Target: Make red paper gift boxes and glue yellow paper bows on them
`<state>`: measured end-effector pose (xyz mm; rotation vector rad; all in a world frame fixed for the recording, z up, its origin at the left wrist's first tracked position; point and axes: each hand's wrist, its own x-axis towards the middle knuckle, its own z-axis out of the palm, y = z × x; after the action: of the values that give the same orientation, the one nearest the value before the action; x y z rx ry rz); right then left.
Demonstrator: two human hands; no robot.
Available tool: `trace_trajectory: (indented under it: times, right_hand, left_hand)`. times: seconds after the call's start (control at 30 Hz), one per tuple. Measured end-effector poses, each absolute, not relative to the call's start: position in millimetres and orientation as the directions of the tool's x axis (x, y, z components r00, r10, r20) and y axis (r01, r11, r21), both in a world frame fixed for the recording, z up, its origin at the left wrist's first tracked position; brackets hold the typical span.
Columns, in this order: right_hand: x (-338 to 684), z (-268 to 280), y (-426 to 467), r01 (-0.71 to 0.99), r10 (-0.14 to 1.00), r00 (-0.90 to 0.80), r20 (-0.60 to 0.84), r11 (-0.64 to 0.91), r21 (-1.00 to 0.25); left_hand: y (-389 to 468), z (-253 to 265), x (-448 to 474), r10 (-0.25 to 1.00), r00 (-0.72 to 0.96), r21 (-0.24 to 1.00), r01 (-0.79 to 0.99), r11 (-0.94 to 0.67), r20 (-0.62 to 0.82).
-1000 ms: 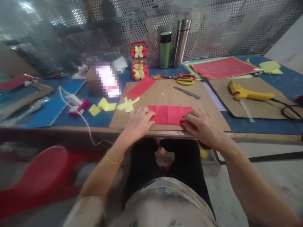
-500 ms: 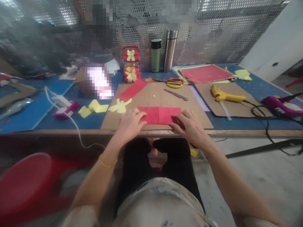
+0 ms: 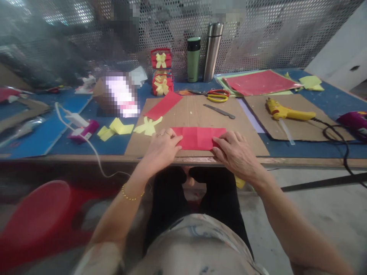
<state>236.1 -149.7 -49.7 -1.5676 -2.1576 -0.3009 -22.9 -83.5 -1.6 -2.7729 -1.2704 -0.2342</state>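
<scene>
A creased strip of red paper point(image 3: 197, 138) lies over the front of the brown cardboard sheet point(image 3: 186, 110). My left hand point(image 3: 164, 147) grips its left end between thumb and fingers. At the right end, my right hand point(image 3: 235, 152) pinches the same strip. Vertical fold lines show across the paper. Just beyond my left hand sits a yellow paper bow shape point(image 3: 148, 125). Another red paper piece point(image 3: 164, 105) lies at the cardboard's back left. Farther back on the cardboard rest a grey cutter blade point(image 3: 219, 111) and scissors point(image 3: 218, 95) with red and yellow handles.
Red boxes with yellow bows point(image 3: 161, 82) stand at the back, near a green tumbler point(image 3: 193, 59) and a steel flask point(image 3: 213, 51). A yellow glue gun point(image 3: 289, 112) with a cable lies to the right. Left are yellow papers point(image 3: 116, 129) and a purple power adapter point(image 3: 83, 131).
The camera view has shifted slightly, so the whole scene appears displaced. Both hands stay on the ends of the red paper; its fold lines show a little more clearly.
</scene>
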Motion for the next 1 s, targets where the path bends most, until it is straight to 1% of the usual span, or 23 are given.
trace_trajectory:
  times: [0.1,0.17,0.23,0.3,0.47,0.67,0.87,1.0]
  right_hand:
    - [236.2,-53.7,-150.5,0.949,0.831,-0.220,0.510,0.304,-0.085]
    - [235.3,-55.4,-152.3,0.952,0.818,-0.222,0.531,0.300,-0.063]
    - [234.3,-55.9,-156.1,0.945,0.803,-0.245,0.543,0.322,-0.051]
    - [233.4,-55.6,-162.0,0.930,0.792,-0.283,0.540,0.364,-0.045]
    - [230.7,-53.2,-175.0,0.910,0.783,-0.348,0.516,0.415,-0.016]
    - [226.8,-50.6,-171.6,0.915,0.777,-0.369,0.511,0.399,0.054]
    - [227.1,-54.8,-168.9,0.927,0.729,-0.335,0.597,0.368,0.071]
    - [228.0,-58.4,-169.2,0.928,0.712,-0.332,0.618,0.364,0.078]
  left_hand:
    - [-84.0,-16.9,-27.5,0.740,0.610,0.042,0.763,-0.645,0.283]
    - [-84.7,-28.0,-31.0,0.703,0.599,0.078,0.737,-0.671,0.383]
    - [-85.3,-36.7,-34.0,0.644,0.609,0.079,0.696,-0.714,0.463]
    - [-85.7,-42.1,-36.5,0.592,0.627,0.062,0.659,-0.750,0.507]
    - [-87.3,-47.9,-40.3,0.520,0.656,-0.008,0.625,-0.780,0.546]
    - [-91.9,-45.3,-39.6,0.517,0.680,-0.073,0.639,-0.766,0.520]
    - [-97.8,-37.8,-34.1,0.529,0.675,-0.113,0.664,-0.739,0.514]
    - [-101.5,-48.4,-32.3,0.462,0.669,-0.139,0.642,-0.754,0.582]
